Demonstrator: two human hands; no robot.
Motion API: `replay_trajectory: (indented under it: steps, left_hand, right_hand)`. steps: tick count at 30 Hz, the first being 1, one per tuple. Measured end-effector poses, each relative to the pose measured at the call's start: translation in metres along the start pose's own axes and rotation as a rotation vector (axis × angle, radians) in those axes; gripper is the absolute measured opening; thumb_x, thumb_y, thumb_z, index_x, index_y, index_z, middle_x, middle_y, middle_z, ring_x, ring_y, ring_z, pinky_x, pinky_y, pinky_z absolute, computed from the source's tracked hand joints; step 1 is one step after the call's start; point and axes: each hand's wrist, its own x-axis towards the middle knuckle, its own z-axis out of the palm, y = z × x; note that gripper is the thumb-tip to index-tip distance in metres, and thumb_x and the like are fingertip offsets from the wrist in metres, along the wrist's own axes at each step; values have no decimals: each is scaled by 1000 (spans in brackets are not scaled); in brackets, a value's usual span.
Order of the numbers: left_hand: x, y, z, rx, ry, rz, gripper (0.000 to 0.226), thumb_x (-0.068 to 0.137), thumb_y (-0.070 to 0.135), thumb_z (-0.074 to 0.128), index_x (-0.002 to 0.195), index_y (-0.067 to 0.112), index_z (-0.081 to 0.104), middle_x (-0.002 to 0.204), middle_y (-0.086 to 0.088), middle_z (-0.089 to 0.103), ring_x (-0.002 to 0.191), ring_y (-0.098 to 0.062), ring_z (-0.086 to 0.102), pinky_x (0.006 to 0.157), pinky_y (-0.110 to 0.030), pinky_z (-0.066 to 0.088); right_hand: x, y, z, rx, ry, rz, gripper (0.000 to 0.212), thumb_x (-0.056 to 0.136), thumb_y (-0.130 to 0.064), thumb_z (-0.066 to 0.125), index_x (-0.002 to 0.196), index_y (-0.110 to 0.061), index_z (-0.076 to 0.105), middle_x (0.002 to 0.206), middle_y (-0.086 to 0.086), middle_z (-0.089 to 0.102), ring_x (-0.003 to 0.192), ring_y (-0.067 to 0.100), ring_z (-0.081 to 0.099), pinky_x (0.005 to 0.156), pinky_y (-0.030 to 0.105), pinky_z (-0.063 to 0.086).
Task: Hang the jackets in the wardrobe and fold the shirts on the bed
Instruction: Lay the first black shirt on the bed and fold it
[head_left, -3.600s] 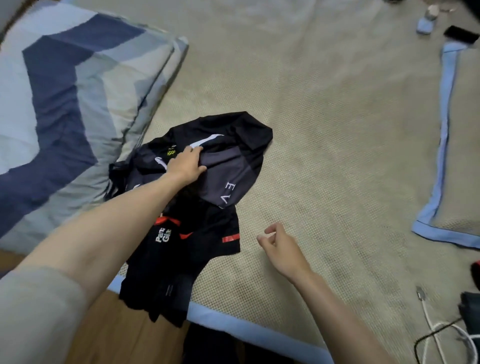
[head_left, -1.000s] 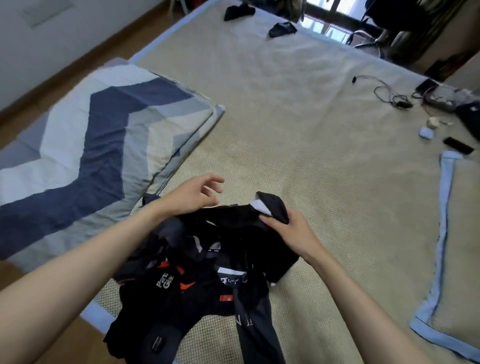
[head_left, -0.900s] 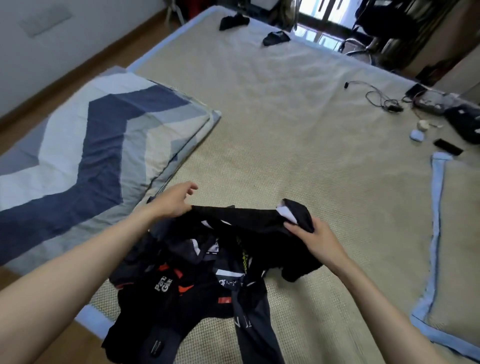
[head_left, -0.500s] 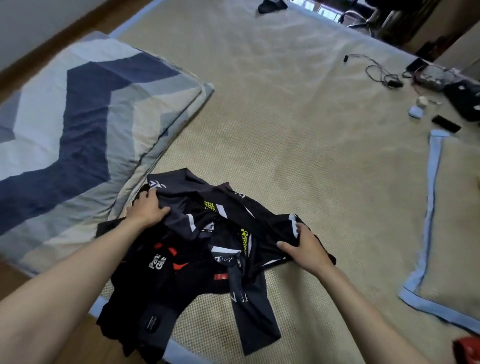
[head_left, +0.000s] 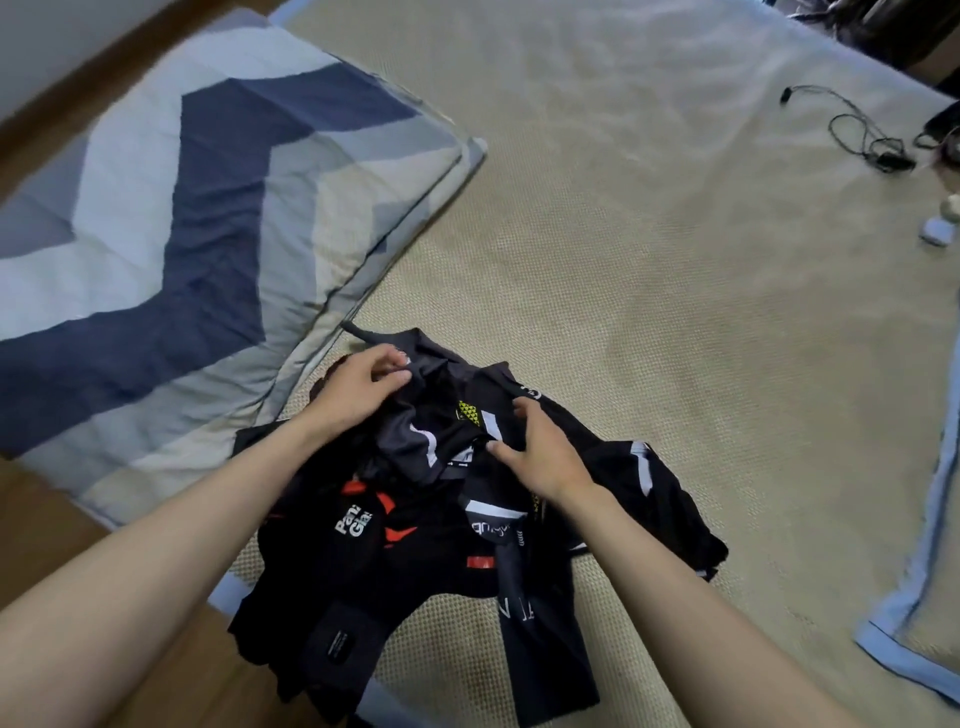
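A heap of black shirts (head_left: 457, 519) lay crumpled at the near edge of the bed (head_left: 649, 249), partly hanging over the blue-trimmed border toward the wooden floor (head_left: 47, 530). One shirt carried red patches and white lettering; another showed a yellow-green triangle mark and white stripes. The left hand (head_left: 358, 387) rested at the far left of the heap, its grip closed in a pinch on a fold of dark fabric between thumb and fingers. The right hand (head_left: 540, 449) lay on the middle of the heap, its fingers spread and only lightly bent, pressing the cloth without clasping it. A folded quilt (head_left: 197, 223) with a navy, grey and white chevron pattern lay just beside the heap on the left. A black cable (head_left: 857, 135) lay well apart near the far right, and a second blue-edged mat (head_left: 914, 613) covered the bed's right side.
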Motion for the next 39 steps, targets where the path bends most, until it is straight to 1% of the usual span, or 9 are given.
replay_trajectory:
  steps: [5, 8, 11, 15, 19, 23, 27, 32, 39]
  left_hand:
    - [-38, 50, 15, -351, -324, -13, 18, 94, -2, 62, 101, 14, 57, 73, 14, 64, 72, 6, 53, 71, -8, 42]
    - [-58, 60, 31, -305, -441, -13, 15, 95, -6, 60, 103, 5, 55, 72, 16, 65, 71, 9, 54, 71, -7, 42]
    - [-78, 66, 45, -260, -535, -45, 12, 95, -2, 62, 101, 6, 57, 75, 12, 65, 70, 2, 54, 68, -10, 42]
    - [-106, 70, 51, -273, -652, -136, 14, 95, -4, 61, 99, 8, 56, 68, 16, 63, 64, 7, 51, 63, -8, 39]
    - [-128, 74, 22, -362, -604, -139, 14, 94, 10, 67, 104, 10, 57, 68, 10, 56, 63, -3, 46, 61, -13, 36]
    - [-142, 79, 0, -437, -434, -120, 30, 83, 31, 77, 106, 19, 62, 86, -18, 56, 81, -26, 46, 72, -39, 37]
    - [-141, 110, -5, -521, -309, -61, 25, 88, 8, 67, 109, 10, 55, 93, -12, 75, 76, -18, 69, 66, -23, 56]
    - [-119, 173, 0, -571, -239, 101, 27, 90, 6, 62, 114, 14, 53, 100, -12, 76, 79, -19, 73, 66, -26, 59]
    - [-65, 140, 45, -219, -289, 127, 52, 88, 8, 74, 128, 20, 42, 133, 1, 62, 127, -16, 56, 109, -32, 45]
  right_hand:
    - [22, -44, -6, 743, -228, 71, 74, 66, -17, 65, 138, -25, 50, 133, 1, 60, 110, 15, 59, 94, 35, 50]
    - [13, -47, -20, 1132, -508, 216, 49, 82, -23, 64, 129, -13, 59, 120, 11, 66, 102, 25, 65, 83, 39, 52]
    - [2, -30, -20, 975, -526, 264, 38, 93, -39, 65, 119, -11, 65, 111, 9, 69, 90, 23, 68, 75, 35, 55]
    - [-3, 12, -18, 681, -135, 318, 28, 93, -28, 57, 119, -21, 63, 113, 4, 69, 92, 17, 65, 86, 33, 52]
    - [-26, 54, -19, 440, 65, 296, 64, 74, -23, 67, 136, -26, 56, 131, -4, 63, 116, 15, 61, 104, 33, 48]
    - [-47, 47, -15, 349, 70, 58, 86, 77, -20, 77, 152, -33, 38, 149, -12, 47, 135, 5, 45, 110, 24, 38]
    - [-59, 6, -22, 156, 23, -268, 107, 67, -48, 88, 155, -40, 27, 159, -18, 35, 147, 1, 32, 121, 32, 26]
    - [-66, -30, -50, 240, 29, -268, 35, 76, -48, 82, 99, -23, 74, 91, 0, 76, 88, 14, 72, 85, 50, 55]
    - [-84, 30, -111, 575, 413, -26, 13, 79, -19, 80, 87, -10, 74, 81, 5, 78, 74, 10, 69, 69, 36, 54]
